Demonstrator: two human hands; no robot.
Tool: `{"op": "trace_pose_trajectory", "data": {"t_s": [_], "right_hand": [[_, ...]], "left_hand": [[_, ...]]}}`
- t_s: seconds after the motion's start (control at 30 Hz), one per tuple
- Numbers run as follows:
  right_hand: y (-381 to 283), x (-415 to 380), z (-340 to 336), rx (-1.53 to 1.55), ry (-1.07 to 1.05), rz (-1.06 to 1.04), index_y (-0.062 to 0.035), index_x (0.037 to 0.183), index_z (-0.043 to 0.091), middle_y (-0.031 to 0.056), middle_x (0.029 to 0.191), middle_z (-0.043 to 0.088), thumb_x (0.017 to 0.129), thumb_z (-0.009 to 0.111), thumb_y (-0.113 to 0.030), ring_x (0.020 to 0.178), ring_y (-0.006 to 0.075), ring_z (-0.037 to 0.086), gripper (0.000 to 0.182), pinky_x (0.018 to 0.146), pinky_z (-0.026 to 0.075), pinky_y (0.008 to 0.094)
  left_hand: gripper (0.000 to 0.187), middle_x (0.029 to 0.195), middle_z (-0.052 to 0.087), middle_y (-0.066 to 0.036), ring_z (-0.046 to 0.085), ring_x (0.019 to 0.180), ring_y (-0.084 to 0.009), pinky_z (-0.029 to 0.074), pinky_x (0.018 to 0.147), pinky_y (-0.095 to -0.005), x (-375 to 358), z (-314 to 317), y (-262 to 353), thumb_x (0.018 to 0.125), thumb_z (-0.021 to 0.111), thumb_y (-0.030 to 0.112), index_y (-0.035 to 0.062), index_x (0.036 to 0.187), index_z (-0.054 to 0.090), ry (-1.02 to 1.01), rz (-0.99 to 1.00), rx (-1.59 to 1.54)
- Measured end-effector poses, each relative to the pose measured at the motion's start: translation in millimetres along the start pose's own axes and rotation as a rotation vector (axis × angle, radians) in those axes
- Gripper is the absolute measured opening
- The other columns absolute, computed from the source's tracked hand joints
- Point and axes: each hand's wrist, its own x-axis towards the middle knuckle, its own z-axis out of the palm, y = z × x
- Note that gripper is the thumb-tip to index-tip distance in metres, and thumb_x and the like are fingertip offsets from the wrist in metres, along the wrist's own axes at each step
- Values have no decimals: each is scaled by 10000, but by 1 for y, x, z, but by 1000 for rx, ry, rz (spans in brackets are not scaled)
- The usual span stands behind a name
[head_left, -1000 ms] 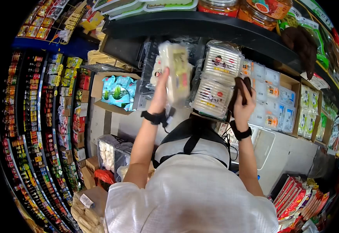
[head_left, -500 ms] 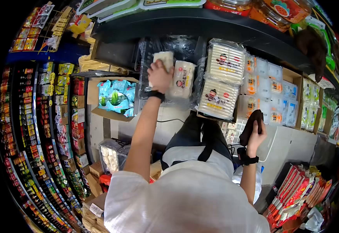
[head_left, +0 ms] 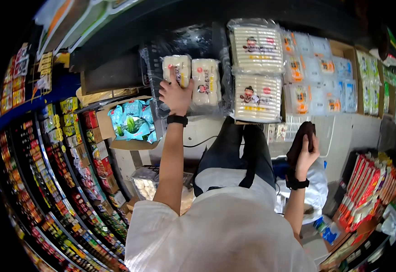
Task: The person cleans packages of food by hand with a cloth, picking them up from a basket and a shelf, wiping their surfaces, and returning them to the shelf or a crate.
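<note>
My left hand (head_left: 175, 94) lies with fingers spread over the lower part of a white plastic-wrapped food pack (head_left: 173, 63), one fingertip near its red print. To its right lies a similar white pack (head_left: 206, 81), side by side with it. Both sit in a black crate (head_left: 154, 88) lined with clear plastic. Off to the right, my right hand (head_left: 307, 154) is closed around a dark brown, soft-looking item (head_left: 301, 140), perhaps a cloth. It is held above the floor, apart from the shelf goods.
Right of the crate are stacked packs of white sticks (head_left: 258, 97) and clear bags with orange labels (head_left: 300, 97). A carton of turquoise bags (head_left: 134, 122) stands at left. A black shelf edge (head_left: 116, 52) crosses overhead. Red packets (head_left: 363, 192) stand lower right.
The pack under my left hand now sits straighter beside its neighbour, and my fingers have spread and slid lower on it. My right hand still holds the brown item. The view has shifted.
</note>
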Motion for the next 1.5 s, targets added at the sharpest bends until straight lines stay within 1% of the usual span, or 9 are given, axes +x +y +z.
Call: {"op": "trace_pose_trajectory", "data": {"t_s": [0.27, 0.47, 0.57, 0.77, 0.8, 1.07, 1.13, 1.27, 1.5], "right_hand": [[15, -29, -19, 3, 50, 46, 58, 1000, 595, 93, 949, 594, 823, 576, -67, 892, 175, 541, 218, 842, 391, 268], [23, -27, -41, -1, 174, 42, 57, 982, 593, 114, 902, 586, 804, 583, -55, 869, 195, 551, 211, 801, 408, 266], [47, -38, -67, 22, 296, 143, 52, 1059, 564, 118, 1028, 579, 835, 563, -73, 968, 198, 534, 256, 888, 375, 270], [117, -58, -136, 201, 597, 296, 11, 1211, 446, 146, 1169, 506, 877, 515, -108, 1078, 225, 491, 362, 936, 361, 308], [133, -62, -149, 204, 609, 309, 11, 1211, 446, 146, 1169, 506, 877, 515, -108, 1078, 225, 491, 362, 936, 361, 308], [307, -60, -221, 194, 608, 514, 18, 1206, 446, 146, 1162, 519, 886, 514, -117, 1070, 214, 496, 354, 932, 367, 299], [344, -53, -225, 253, 636, 587, 22, 1202, 447, 139, 1153, 526, 886, 517, -123, 1064, 203, 497, 355, 924, 371, 294], [413, -44, -209, 377, 652, 690, 27, 1193, 449, 120, 1116, 535, 890, 526, -148, 1019, 176, 503, 359, 901, 378, 273], [505, -42, -158, 456, 611, 854, 29, 1170, 468, 83, 1074, 553, 895, 520, -137, 973, 135, 502, 325, 880, 380, 250]], "left_hand": [[845, 1105, 382, -217, 440, 971, -447, 339, 818, -538, -6, -4, 0, 698, 619, 497, 313, 1392, 174, -85, -92, -21], [849, 1372, 246, -244, 265, 1248, -426, 291, 943, -565, -26, -35, 29, 833, 543, 441, -31, 1377, 92, 233, 210, -116], [563, 1326, 339, -211, 358, 1211, -307, 288, 997, -387, -90, -105, 118, 876, 513, 95, -40, 1327, 205, -2, 237, -993], [180, 983, 586, -90, 518, 990, -198, 339, 940, -331, -220, -102, 225, 881, 448, 28, -24, 1049, 488, -419, 877, -1021], [154, 918, 603, -83, 561, 875, -181, 402, 855, -297, -244, -92, 244, 883, 448, 32, -18, 1015, 510, -683, 680, -1085], [259, 912, 611, -113, 547, 867, -305, 423, 799, -345, -365, 90, 326, 819, 463, -24, 19, 1062, 542, -927, 839, -603], [325, 1009, 583, -130, 518, 937, -313, 412, 832, -349, -387, 152, 338, 781, 466, -52, 18, 1091, 530, -684, 1240, -419], [467, 1316, 376, -157, 284, 1251, -355, 250, 1008, -476, -427, 269, 364, 725, 531, -2, 34, 1188, 487, -638, 1515, -86], [588, 1345, 334, -146, 231, 1286, -350, 167, 1038, -524, -487, 482, 379, 687, 598, 68, 56, 1250, 428, -692, 1752, 182]]}}
